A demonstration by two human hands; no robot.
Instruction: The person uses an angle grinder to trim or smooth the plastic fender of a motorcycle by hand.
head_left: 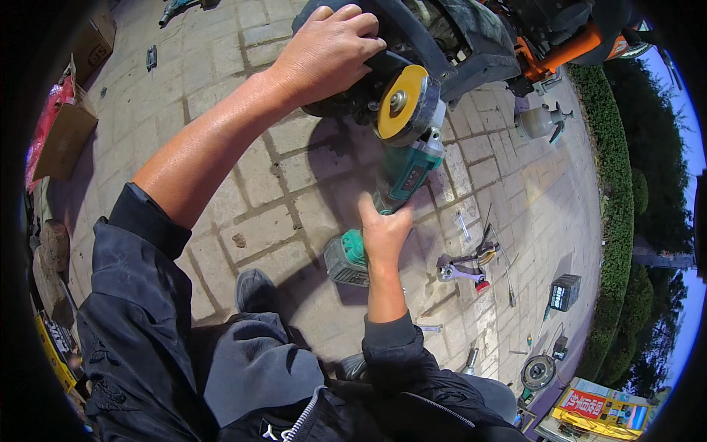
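Observation:
My right hand (387, 234) is wrapped around the body of a teal cordless angle grinder (406, 171) with a large battery at its lower end. A yellow disc (401, 102) is fitted to the grinder's head, facing up and left, close to a black part of the machine. My left hand (330, 50) rests higher up, its fingers curled over the rim of a black frame part (416, 33) on an orange and black machine. Whether the disc touches the machine I cannot tell.
Brick paving (261, 184) lies below. To the right are a wrench (462, 226), several other hand tools, a black battery-like box (564, 292) and a sprayer bottle (541, 121). A cardboard box (68, 136) stands at the left, a hedge (611, 184) at the far right.

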